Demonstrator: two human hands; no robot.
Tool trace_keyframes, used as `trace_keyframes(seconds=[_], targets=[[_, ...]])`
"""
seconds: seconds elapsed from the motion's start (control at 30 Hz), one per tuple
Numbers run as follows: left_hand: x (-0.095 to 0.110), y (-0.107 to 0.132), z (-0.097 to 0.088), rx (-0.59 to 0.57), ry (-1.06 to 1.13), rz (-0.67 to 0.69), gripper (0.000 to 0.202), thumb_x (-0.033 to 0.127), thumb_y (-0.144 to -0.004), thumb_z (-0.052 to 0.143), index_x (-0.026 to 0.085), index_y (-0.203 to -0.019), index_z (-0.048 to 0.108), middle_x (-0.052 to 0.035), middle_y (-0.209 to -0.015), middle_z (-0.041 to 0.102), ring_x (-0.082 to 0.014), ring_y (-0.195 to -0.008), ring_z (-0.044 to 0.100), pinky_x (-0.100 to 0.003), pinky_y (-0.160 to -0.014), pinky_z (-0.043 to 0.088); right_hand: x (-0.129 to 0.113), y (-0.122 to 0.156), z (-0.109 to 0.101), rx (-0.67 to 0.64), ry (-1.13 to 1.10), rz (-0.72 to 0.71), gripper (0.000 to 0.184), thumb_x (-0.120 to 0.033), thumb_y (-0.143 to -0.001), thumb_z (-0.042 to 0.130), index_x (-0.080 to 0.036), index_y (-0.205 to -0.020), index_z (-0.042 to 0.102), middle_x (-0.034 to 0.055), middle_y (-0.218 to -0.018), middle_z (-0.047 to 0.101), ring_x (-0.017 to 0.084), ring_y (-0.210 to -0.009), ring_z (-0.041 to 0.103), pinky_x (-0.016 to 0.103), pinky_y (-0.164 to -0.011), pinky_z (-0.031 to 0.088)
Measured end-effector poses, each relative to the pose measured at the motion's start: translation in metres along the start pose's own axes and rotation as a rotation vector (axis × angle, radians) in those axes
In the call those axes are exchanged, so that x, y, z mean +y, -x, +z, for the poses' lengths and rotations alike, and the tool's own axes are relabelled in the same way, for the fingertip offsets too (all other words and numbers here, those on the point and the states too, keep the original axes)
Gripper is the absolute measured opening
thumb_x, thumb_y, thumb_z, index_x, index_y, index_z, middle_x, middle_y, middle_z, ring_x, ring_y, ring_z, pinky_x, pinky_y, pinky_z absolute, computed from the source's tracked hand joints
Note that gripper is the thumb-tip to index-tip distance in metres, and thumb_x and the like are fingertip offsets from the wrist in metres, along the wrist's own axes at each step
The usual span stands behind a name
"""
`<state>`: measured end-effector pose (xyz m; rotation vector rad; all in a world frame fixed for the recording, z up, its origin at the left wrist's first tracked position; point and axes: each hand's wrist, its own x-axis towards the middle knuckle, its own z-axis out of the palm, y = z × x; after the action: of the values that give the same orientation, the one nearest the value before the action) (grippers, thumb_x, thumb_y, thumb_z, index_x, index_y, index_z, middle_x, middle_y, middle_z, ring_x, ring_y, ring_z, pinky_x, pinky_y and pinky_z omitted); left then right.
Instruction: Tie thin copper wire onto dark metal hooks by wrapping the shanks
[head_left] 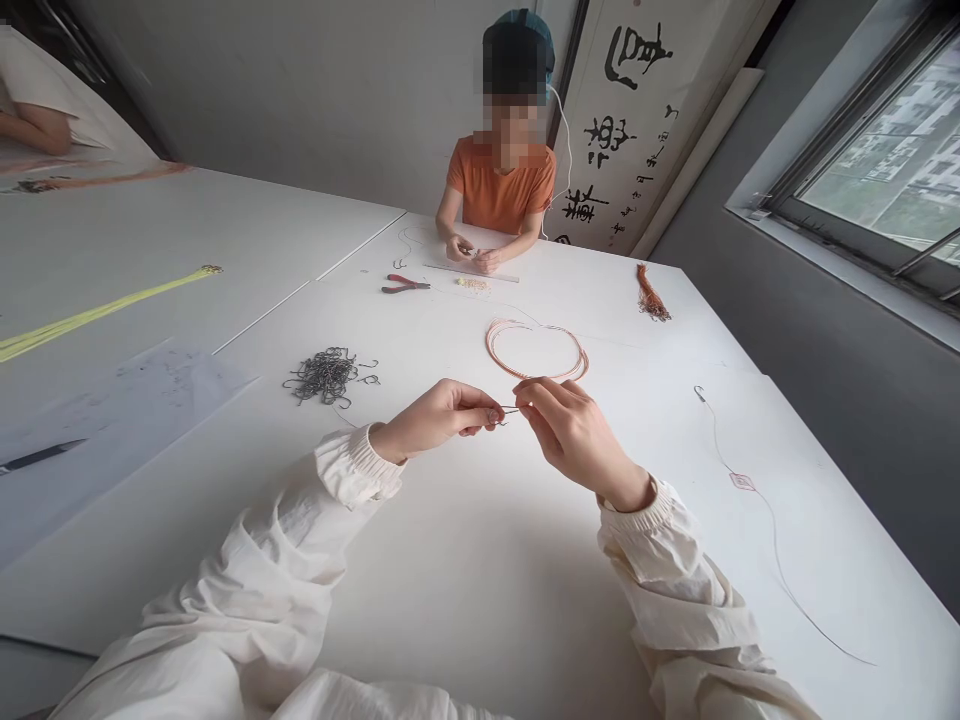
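Observation:
My left hand [442, 412] is closed in a pinch, with a small fish hook [503, 421] at its fingertips. My right hand [571, 428] faces it, thumb and fingers pinched on a thin reddish line that spans the short gap between the hands. How the line is wound at the hook is too small to tell. Just beyond my fingers lies a loose coil of orange line [489, 345] on the white table [480, 560]. A heap of dark fish hooks [324, 377] sits left of my left hand.
Across the table sits a person in an orange shirt [501, 185], near red-handled pliers [405, 284] and small beads [472, 285]. An orange bundle of hooked lines [652, 293] and a single rigged hook [700, 394] lie right. Yellow lines [112, 315] and a pen [43, 457] are left.

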<state>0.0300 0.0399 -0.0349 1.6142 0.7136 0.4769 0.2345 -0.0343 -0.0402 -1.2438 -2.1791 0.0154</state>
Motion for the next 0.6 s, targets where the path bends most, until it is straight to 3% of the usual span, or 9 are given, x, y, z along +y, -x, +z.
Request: trace_keyframes(seconds=[0.23, 0.4, 0.53, 0.6], targets=[[0.002, 0.003, -0.001, -0.029, 0.133, -0.073, 0.019, 0.020, -0.077, 0.061, 0.013, -0.084, 0.077, -0.0082, -0.079, 0.068, -0.0120, -0.066, 0.051, -0.024, -0.055, 0.039, -0.001, 0.003, -0.003, -0.042, 0.144, -0.069, 0.021, -0.005, -0.096, 0.039, -0.018, -0.096, 0.055, 0.0029, -0.079, 0.065, 0.015, -0.059, 0.047, 0.030, -0.073, 0.035], [0.004, 0.004, 0.003, -0.017, 0.109, -0.049, 0.019, 0.028, -0.081, 0.064, 0.013, -0.080, 0.076, -0.0069, -0.077, 0.067, -0.0113, -0.065, 0.049, -0.025, -0.058, 0.039, -0.002, 0.005, 0.001, -0.040, 0.103, -0.052, 0.021, -0.005, -0.096, 0.039, -0.018, -0.096, 0.055, 0.0036, -0.079, 0.065, 0.016, -0.061, 0.049, 0.031, -0.075, 0.038], [0.004, 0.006, 0.010, 0.093, -0.025, 0.048, 0.023, 0.035, -0.083, 0.069, 0.013, -0.076, 0.074, -0.0033, -0.069, 0.063, -0.0110, -0.064, 0.049, -0.024, -0.058, 0.038, -0.001, 0.006, -0.007, 0.009, -0.084, 0.002, 0.017, -0.011, -0.097, 0.044, -0.020, -0.106, 0.055, 0.0046, -0.089, 0.069, 0.018, -0.077, 0.062, 0.035, -0.084, 0.043], [0.003, 0.007, 0.013, 0.160, -0.071, 0.088, 0.024, 0.035, -0.084, 0.067, 0.014, -0.079, 0.075, -0.0036, -0.071, 0.065, -0.0112, -0.063, 0.049, -0.024, -0.058, 0.039, 0.000, 0.007, -0.016, 0.039, -0.195, 0.046, 0.027, -0.014, -0.094, 0.048, -0.023, -0.119, 0.053, 0.0056, -0.101, 0.070, 0.021, -0.092, 0.065, 0.038, -0.092, 0.044]])
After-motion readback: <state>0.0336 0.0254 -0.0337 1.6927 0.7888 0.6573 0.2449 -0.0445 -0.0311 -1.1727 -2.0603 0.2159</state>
